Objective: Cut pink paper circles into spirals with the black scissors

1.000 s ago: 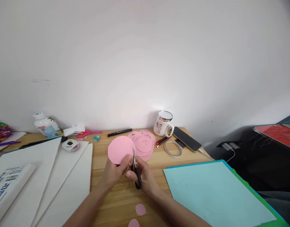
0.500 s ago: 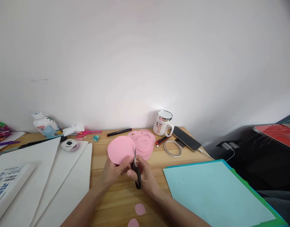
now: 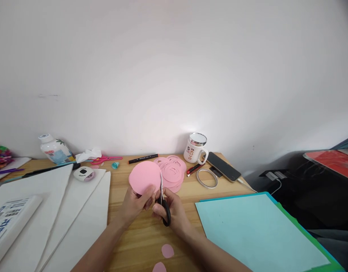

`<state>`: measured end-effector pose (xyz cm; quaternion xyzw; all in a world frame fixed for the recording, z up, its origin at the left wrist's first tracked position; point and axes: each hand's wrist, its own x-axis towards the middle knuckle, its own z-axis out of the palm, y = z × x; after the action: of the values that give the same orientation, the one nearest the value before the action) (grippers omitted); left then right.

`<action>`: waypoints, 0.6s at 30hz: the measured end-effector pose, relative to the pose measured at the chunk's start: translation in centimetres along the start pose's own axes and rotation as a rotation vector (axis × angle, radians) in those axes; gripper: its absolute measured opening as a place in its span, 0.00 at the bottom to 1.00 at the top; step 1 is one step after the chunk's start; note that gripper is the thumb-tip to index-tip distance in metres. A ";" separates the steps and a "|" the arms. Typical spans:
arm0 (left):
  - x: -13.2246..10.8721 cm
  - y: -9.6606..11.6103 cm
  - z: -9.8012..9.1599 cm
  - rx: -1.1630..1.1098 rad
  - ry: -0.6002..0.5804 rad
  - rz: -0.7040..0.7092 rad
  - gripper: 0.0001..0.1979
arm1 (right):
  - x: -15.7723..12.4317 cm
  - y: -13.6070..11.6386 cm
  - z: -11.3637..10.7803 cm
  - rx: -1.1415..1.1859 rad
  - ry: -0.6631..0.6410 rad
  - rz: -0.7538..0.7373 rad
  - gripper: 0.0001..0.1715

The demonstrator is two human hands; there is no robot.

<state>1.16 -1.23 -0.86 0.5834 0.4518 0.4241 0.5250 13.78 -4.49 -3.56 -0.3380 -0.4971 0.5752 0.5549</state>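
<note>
A round piece of pink paper (image 3: 145, 176) is pinched in my left hand (image 3: 135, 204), the thumb lying on its lower front. My right hand (image 3: 175, 211) grips black-handled scissors (image 3: 166, 213), fingers closed around the loops. The blades point up along the right edge of the paper; whether they are parted is too fine to tell. Behind the held paper lies a pile of cut pink paper rings (image 3: 174, 170). Two small pink paper pieces, one a rounded scrap (image 3: 167, 251), rest on the wooden table (image 3: 134, 241) near my forearms.
At the back stand a white mug (image 3: 194, 150) and a black marker (image 3: 143, 158). To the right are a phone (image 3: 223, 166), a roll of tape (image 3: 207, 179) and light blue sheets (image 3: 259, 230). White boards (image 3: 85, 223), pink scissors (image 3: 107, 158) and a bottle (image 3: 56, 149) occupy the left.
The pink paper has turned slightly in my left hand and its outline looks rounder. The scissors have shifted a little along its right edge. Everything else stays in place.
</note>
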 end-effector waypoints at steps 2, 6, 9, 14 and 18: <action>0.0 0.1 0.1 0.007 -0.001 0.008 0.19 | -0.1 0.2 0.1 0.001 -0.004 0.020 0.22; -0.1 0.2 0.0 0.016 -0.003 -0.011 0.17 | -0.1 0.2 0.3 0.050 -0.027 0.034 0.23; -0.1 0.3 -0.2 0.029 -0.016 -0.014 0.14 | 0.0 -0.3 0.4 0.066 -0.002 -0.012 0.25; 0.0 0.5 -0.4 0.055 -0.059 -0.026 0.14 | 0.2 -1.1 0.5 0.068 -0.005 -0.043 0.26; 0.0 0.4 -0.4 0.029 -0.069 -0.020 0.14 | 0.1 -1.1 0.4 0.063 -0.025 -0.030 0.26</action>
<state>0.79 -1.12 -0.40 0.6009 0.4452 0.3918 0.5359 13.71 -4.61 -2.38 -0.3054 -0.4909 0.5862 0.5676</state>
